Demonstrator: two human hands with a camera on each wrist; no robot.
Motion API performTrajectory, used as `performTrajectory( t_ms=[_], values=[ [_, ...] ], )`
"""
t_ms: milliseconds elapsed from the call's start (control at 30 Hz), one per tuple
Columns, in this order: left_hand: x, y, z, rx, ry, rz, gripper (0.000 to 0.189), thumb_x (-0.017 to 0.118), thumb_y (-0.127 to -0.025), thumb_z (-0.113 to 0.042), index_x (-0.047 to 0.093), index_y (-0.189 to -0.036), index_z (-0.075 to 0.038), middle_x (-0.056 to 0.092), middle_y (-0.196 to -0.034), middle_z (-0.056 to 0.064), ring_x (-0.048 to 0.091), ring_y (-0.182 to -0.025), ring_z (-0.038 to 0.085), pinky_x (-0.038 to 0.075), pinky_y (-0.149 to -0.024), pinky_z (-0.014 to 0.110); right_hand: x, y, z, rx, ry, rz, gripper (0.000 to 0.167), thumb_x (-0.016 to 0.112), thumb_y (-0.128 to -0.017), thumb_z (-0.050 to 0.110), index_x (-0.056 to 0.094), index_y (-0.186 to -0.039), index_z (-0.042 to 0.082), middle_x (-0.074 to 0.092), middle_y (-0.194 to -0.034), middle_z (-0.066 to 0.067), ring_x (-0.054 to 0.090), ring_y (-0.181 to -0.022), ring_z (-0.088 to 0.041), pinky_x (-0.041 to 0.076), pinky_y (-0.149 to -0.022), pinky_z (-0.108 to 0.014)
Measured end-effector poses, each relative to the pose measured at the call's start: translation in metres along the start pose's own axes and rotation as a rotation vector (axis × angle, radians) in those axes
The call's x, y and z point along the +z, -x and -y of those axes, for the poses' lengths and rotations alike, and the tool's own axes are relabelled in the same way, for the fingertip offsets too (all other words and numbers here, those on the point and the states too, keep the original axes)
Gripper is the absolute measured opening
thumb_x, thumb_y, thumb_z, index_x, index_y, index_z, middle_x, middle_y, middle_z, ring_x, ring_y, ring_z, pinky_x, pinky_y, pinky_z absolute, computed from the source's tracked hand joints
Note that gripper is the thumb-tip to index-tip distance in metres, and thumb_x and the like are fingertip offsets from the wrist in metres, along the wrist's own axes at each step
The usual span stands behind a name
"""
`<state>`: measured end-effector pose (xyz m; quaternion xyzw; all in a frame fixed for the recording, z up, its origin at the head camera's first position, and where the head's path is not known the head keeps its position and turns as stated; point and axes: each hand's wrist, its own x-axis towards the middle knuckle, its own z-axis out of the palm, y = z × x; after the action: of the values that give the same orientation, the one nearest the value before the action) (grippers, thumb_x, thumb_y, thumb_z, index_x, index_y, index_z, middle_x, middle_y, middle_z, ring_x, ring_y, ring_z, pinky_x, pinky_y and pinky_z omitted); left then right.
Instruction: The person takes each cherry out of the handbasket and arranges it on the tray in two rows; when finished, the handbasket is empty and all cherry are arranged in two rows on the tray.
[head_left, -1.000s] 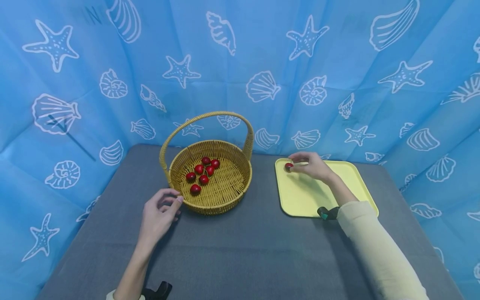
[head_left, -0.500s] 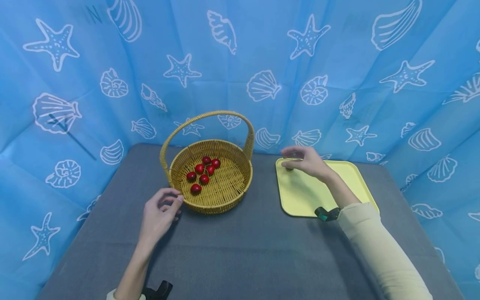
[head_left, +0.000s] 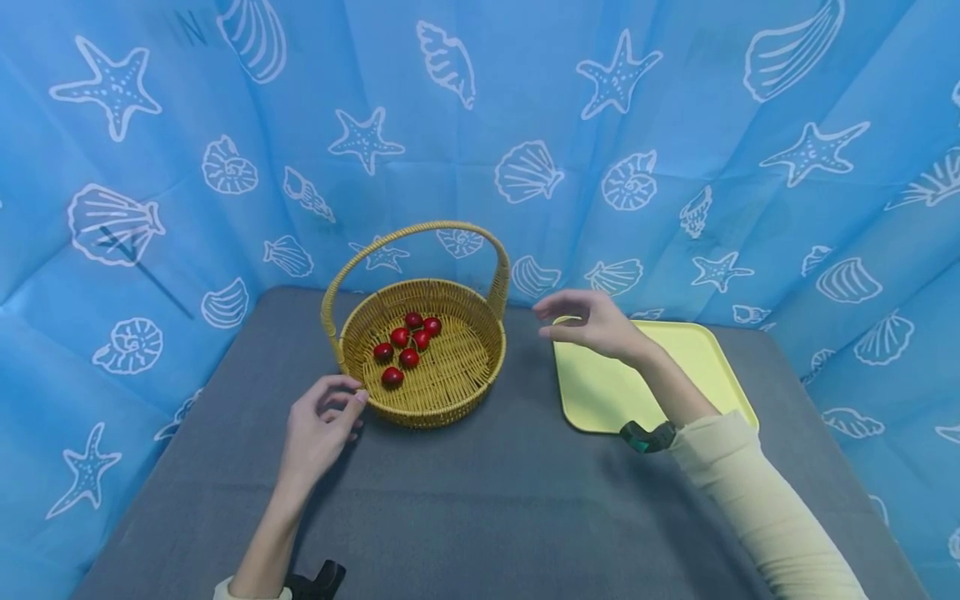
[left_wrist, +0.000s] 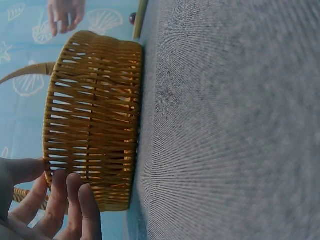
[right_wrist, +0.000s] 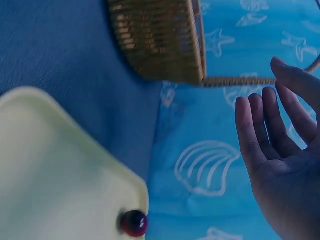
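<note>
A woven basket (head_left: 459, 360) with a tall arched handle stands at centre left, several red cherries (head_left: 408, 358) lying on its floor. My left hand (head_left: 321, 430) holds the basket's near-left rim; in the left wrist view the thumb meets the rim and the fingers curl along the woven side. Between basket and tray, my right hand (head_left: 591, 323) hovers in the air with relaxed fingers and nothing in them. One dark red cherry (right_wrist: 134, 223) sits near the corner of the yellow tray (head_left: 611, 396), hidden behind the right hand in the head view.
Grey cloth (head_left: 465, 508) covers the table. A blue curtain (head_left: 450, 150) with white shells and starfish hangs right behind and at both sides. The basket's handle (head_left: 431, 225) arches high above its rim.
My right hand has let go of the cherry at the tray's far-left corner, risen and moved left toward the basket. The left hand has stayed at the basket rim.
</note>
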<state>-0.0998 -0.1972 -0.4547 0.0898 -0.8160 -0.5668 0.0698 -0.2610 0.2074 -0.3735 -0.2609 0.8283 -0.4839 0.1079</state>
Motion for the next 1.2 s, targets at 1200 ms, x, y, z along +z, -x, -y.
performTrajectory(
  t_ms=[1200],
  values=[
    [0.001, 0.001, -0.001, 0.011, 0.009, -0.007, 0.026, 0.072, -0.107, -0.025, 0.068, -0.126, -0.009, 0.076, -0.112, 0.027, 0.078, -0.078, 0.027, 0.066, -0.065, 0.031, 0.077, -0.087, 0.048, -0.146, -0.019, 0.250, 0.034, 0.082, -0.096, 0.008, 0.073, -0.129, 0.002, 0.077, -0.123, -0.016, 0.076, -0.111, -0.023, 0.063, -0.105, -0.035]
  ],
)
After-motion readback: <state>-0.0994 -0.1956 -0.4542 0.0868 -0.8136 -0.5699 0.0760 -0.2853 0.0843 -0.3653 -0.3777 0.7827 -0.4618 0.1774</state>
